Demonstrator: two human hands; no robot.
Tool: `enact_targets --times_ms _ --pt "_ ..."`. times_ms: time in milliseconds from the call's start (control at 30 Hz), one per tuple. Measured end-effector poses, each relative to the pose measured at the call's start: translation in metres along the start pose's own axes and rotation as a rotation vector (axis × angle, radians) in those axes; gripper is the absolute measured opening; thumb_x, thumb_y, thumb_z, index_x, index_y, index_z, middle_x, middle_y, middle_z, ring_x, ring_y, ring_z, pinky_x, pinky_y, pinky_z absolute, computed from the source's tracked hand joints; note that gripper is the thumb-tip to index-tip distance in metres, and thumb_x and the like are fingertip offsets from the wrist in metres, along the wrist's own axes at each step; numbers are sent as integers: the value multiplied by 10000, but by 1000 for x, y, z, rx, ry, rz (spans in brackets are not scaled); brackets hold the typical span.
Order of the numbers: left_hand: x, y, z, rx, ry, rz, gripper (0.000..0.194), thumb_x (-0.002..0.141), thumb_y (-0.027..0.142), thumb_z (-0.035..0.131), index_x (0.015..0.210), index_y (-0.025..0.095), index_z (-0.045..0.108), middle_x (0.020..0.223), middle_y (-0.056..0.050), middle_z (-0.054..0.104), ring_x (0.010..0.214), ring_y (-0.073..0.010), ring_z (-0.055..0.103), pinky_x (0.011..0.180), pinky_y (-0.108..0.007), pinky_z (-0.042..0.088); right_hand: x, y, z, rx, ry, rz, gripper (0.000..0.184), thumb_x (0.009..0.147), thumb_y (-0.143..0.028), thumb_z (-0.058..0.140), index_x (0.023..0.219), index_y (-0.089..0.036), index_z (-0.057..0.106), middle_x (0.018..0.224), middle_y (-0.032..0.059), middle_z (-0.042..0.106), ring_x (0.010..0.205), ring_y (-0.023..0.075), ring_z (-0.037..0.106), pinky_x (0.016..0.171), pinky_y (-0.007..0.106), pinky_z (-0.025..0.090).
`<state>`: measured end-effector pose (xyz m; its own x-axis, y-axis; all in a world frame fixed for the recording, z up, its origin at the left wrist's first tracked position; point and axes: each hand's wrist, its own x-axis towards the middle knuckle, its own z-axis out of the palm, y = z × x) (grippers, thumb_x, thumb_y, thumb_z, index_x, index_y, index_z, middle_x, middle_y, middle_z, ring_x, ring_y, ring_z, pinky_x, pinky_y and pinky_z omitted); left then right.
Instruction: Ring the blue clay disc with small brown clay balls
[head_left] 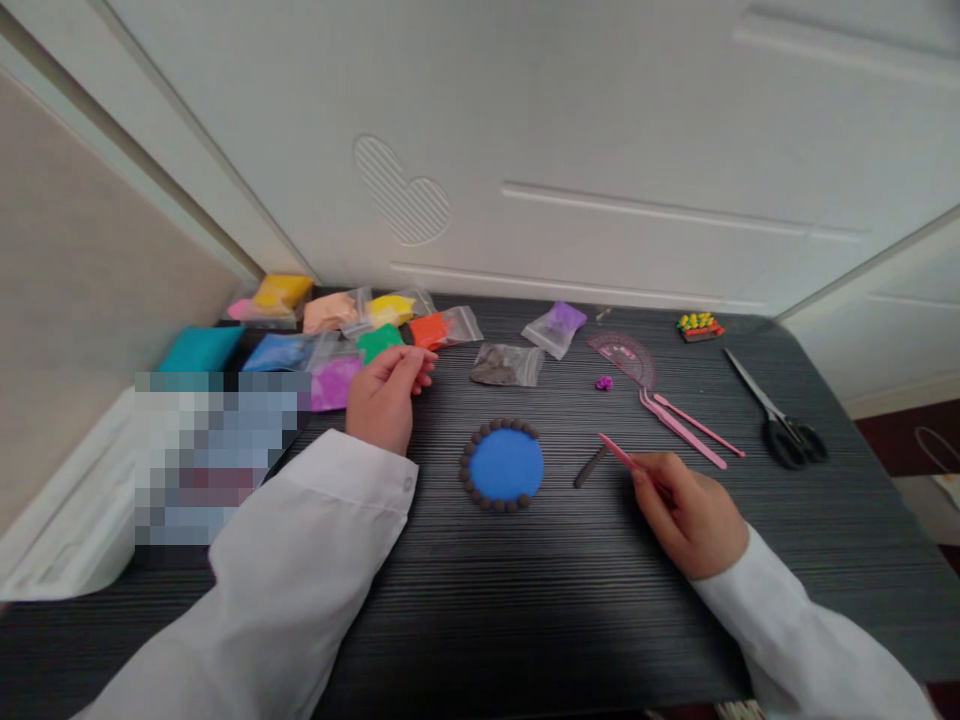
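Though balls are set, the disc is bare rightward. A stick is pinched by right grip; left grip unclear.

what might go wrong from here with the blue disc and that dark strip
The pink tool in the right hand is close to the dark strip, so a slip might dent it. The brown balls lining part of the blue disc might shift if bumped.

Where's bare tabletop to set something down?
Free: near strip below the blue disc, between left sleeve and right sleeve; also a patch below the scissors, right of the right sleeve. Crowded: back left, colored bags bunched beside and beyond the left hand.
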<state>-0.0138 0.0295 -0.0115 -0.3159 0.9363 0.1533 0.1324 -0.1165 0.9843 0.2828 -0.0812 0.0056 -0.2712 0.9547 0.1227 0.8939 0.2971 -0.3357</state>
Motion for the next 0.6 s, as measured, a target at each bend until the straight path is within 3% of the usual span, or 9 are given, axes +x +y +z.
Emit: enact_targets --times_ms 267,500,600 --pt "-2 3 0 7 -11 -2 164 730 300 509 689 180 614 620 6 553 528 -86 470 483 -226 318 0 -3 -1 -29 13 13 167 795 -233 426 948 -190 475 676 9 618 595 137 584 551 245 429" --pt "-5 7 1 89 -45 12 192 746 336 501 624 202 564 442 43 382 412 -79 328 406 -235 218 -1 -1 0 -18 27 5 182 786 -239 451 961 -191 472 663 10 620 588 139 582 532 245 421" --pt "-10 11 -1 231 -76 61 197 760 345 488 651 202 569 457 40 389 429 -89 355 424 -244 247 -1 -1 -1 -18 17 -15 180 783 -234 456 956 -198 489 681 16 626 582 143 570 554 258 425"
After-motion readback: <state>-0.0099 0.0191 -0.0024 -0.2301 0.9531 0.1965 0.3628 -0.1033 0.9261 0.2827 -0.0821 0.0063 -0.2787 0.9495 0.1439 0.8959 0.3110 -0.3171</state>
